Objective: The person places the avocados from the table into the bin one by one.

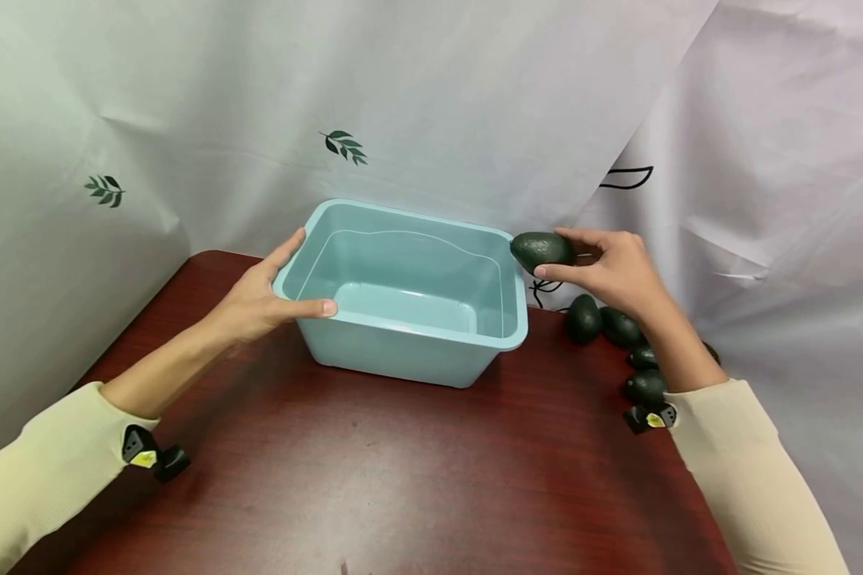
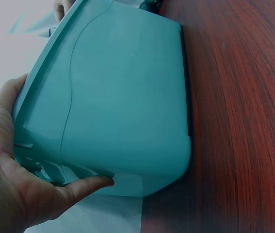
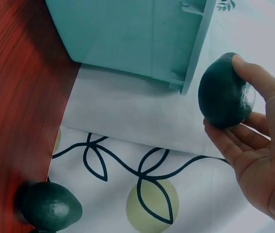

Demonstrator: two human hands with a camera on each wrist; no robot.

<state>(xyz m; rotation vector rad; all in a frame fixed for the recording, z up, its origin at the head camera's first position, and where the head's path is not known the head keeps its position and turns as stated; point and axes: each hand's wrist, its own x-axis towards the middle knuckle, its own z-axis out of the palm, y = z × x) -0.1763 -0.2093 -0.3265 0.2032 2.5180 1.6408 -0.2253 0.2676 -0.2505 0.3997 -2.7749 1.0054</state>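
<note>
A light teal plastic tub [image 1: 403, 358] stands on the dark red table, and no item shows inside it. My left hand [image 1: 255, 302] grips the tub's left end, thumb over the front rim; the left wrist view shows fingers [image 2: 91, 186] at the rim and end wall. My right hand [image 1: 614, 270] pinches a dark green avocado [image 1: 534, 252] between thumb and fingers, just beside the tub's right rim. In the right wrist view this avocado [image 3: 222, 92] hangs clear of the tub wall [image 3: 122, 36].
Several more avocados [image 1: 583, 319] lie at the table's right edge, partly behind my right forearm. One avocado [image 3: 51, 206] shows at the lower left of the right wrist view. White cloth [image 1: 431, 104] with leaf prints hangs behind the table [image 1: 403, 479].
</note>
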